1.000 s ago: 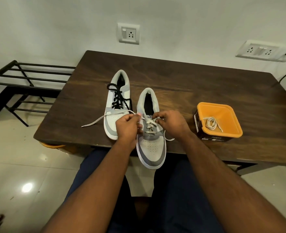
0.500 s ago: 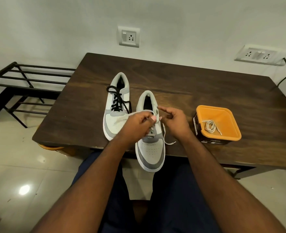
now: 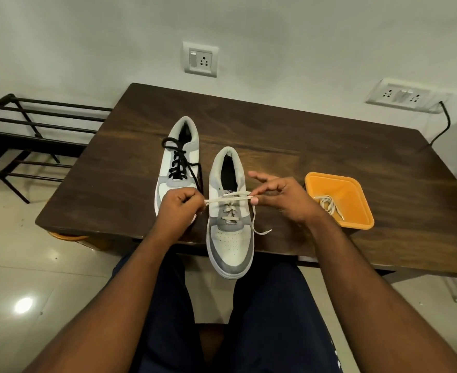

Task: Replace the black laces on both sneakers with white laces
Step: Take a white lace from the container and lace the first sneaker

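Observation:
Two grey-and-white sneakers stand on the dark wooden table [image 3: 289,146]. The left sneaker [image 3: 177,157] carries a black lace [image 3: 177,164]. The right sneaker [image 3: 230,224] juts over the table's near edge and has a white lace [image 3: 228,197] threaded through its lower eyelets. My left hand [image 3: 177,207] grips one end of that lace at the shoe's left side. My right hand [image 3: 278,197] pinches the lace at the shoe's right side, so a stretch runs taut across the tongue. A loose lace end [image 3: 261,230] hangs by the shoe's right side.
An orange square tub [image 3: 356,195] holding another coiled white lace [image 3: 329,205] sits right of the sneakers. A black metal rack [image 3: 33,130] stands to the left of the table. Wall sockets are behind, with a black cable at the right. My knees are under the table's edge.
Both hands have drawn apart from the eyelets, pulling the white lace taut across the right sneaker. The long loose end that lay over the left sneaker is gone from there.

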`<action>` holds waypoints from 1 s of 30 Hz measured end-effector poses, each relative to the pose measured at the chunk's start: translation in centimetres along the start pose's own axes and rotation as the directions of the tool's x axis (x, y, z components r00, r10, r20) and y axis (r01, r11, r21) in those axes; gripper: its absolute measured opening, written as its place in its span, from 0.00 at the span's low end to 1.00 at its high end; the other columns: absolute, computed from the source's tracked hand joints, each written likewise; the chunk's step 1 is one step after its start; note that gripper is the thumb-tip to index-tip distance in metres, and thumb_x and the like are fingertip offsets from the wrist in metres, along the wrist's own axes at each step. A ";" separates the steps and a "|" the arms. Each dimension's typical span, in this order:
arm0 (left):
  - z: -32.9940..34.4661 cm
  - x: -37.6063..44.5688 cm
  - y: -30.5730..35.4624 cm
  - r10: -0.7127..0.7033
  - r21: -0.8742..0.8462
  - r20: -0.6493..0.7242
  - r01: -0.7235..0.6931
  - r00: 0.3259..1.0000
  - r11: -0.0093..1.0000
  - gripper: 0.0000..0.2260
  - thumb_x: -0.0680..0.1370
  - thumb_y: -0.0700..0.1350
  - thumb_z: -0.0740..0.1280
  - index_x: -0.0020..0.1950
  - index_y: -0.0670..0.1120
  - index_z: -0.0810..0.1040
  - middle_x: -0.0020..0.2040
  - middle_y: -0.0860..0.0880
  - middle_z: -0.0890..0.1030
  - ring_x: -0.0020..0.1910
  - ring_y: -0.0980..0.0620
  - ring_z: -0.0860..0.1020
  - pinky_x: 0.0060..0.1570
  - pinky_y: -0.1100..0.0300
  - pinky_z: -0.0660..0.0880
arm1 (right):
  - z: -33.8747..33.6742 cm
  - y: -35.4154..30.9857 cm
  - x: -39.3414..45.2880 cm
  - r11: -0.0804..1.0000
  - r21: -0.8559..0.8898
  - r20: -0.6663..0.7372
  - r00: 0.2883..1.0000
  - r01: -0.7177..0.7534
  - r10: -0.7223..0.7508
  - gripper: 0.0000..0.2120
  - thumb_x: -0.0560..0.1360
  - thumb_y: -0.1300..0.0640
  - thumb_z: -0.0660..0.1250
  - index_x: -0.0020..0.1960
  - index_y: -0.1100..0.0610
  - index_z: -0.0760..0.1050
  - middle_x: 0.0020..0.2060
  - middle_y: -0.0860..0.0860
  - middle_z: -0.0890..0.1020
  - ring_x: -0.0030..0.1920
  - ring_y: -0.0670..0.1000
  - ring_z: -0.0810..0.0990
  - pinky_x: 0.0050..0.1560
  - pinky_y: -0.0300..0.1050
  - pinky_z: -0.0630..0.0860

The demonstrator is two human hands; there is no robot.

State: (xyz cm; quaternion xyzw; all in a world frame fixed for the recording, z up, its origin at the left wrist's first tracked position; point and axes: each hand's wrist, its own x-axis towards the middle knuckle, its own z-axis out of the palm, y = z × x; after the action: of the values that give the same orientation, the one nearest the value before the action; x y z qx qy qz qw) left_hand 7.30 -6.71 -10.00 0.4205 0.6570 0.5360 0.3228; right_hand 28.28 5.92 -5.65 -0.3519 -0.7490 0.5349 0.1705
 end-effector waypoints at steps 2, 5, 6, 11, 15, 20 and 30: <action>0.6 -0.4 -0.4 0.005 0.013 0.012 -0.006 1.000 1.000 0.08 0.69 0.44 0.63 0.36 0.44 0.80 0.34 0.46 0.80 0.36 0.53 0.76 0.41 0.56 0.73 | 0.4 -0.2 0.1 0.999 -0.048 -0.009 1.000 0.008 -0.009 0.06 0.70 0.65 0.73 0.47 0.61 0.83 0.61 0.49 0.79 0.61 0.40 0.75 0.62 0.33 0.70; 2.1 -1.1 0.3 0.091 -0.106 -0.042 -0.095 0.995 0.990 0.14 0.75 0.50 0.66 0.60 0.53 0.75 0.47 0.49 0.80 0.46 0.55 0.79 0.45 0.63 0.76 | 1.7 -0.8 0.6 0.999 -0.043 0.006 1.000 0.022 -0.021 0.04 0.72 0.66 0.72 0.46 0.63 0.82 0.43 0.53 0.84 0.44 0.44 0.81 0.49 0.36 0.76; 2.6 -1.1 0.5 0.125 -0.111 -0.043 -0.129 0.991 0.985 0.17 0.76 0.52 0.66 0.65 0.55 0.72 0.49 0.50 0.80 0.47 0.57 0.79 0.45 0.65 0.76 | 2.2 -0.9 0.8 0.998 -0.053 0.010 0.999 0.035 -0.035 0.03 0.72 0.66 0.72 0.46 0.64 0.81 0.39 0.54 0.83 0.39 0.46 0.80 0.44 0.36 0.76; 3.6 -0.4 0.3 0.162 0.106 0.088 -0.171 0.983 0.980 0.04 0.78 0.48 0.70 0.49 0.51 0.83 0.39 0.56 0.83 0.40 0.60 0.81 0.42 0.61 0.76 | 2.9 -1.3 1.3 0.994 -0.082 -0.052 0.996 0.066 -0.070 0.05 0.71 0.64 0.73 0.47 0.64 0.83 0.40 0.58 0.85 0.40 0.47 0.81 0.44 0.40 0.77; 2.7 -0.8 0.5 0.052 -0.037 -0.062 -0.054 0.997 0.998 0.06 0.79 0.40 0.67 0.44 0.41 0.82 0.34 0.50 0.80 0.34 0.62 0.77 0.37 0.70 0.74 | 1.5 -1.0 0.8 0.999 0.025 -0.089 0.995 0.034 -0.032 0.07 0.72 0.66 0.72 0.50 0.65 0.82 0.41 0.56 0.85 0.40 0.46 0.80 0.44 0.38 0.77; 2.1 -0.6 -0.1 -0.003 0.076 -0.023 0.004 1.000 0.997 0.17 0.78 0.50 0.68 0.67 0.54 0.74 0.62 0.50 0.77 0.60 0.60 0.75 0.61 0.56 0.71 | 1.4 -0.4 0.8 0.999 -0.041 -0.217 0.976 -0.005 -0.004 0.08 0.74 0.65 0.69 0.52 0.57 0.82 0.43 0.47 0.84 0.41 0.36 0.81 0.44 0.29 0.74; 3.2 1.5 1.2 0.149 0.076 0.005 -0.149 0.989 0.986 0.07 0.74 0.45 0.73 0.47 0.58 0.84 0.43 0.57 0.85 0.46 0.60 0.82 0.58 0.44 0.76 | 2.8 -1.3 1.4 0.994 -0.079 -0.239 0.967 0.070 -0.088 0.04 0.71 0.65 0.73 0.45 0.58 0.82 0.36 0.51 0.82 0.35 0.41 0.77 0.38 0.33 0.73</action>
State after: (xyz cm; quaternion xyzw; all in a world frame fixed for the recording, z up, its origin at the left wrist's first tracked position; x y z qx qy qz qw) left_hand 9.68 -3.87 -9.46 0.4801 0.6437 0.5336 0.2653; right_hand 25.11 4.74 -5.67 -0.3902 -0.7542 0.4541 0.2695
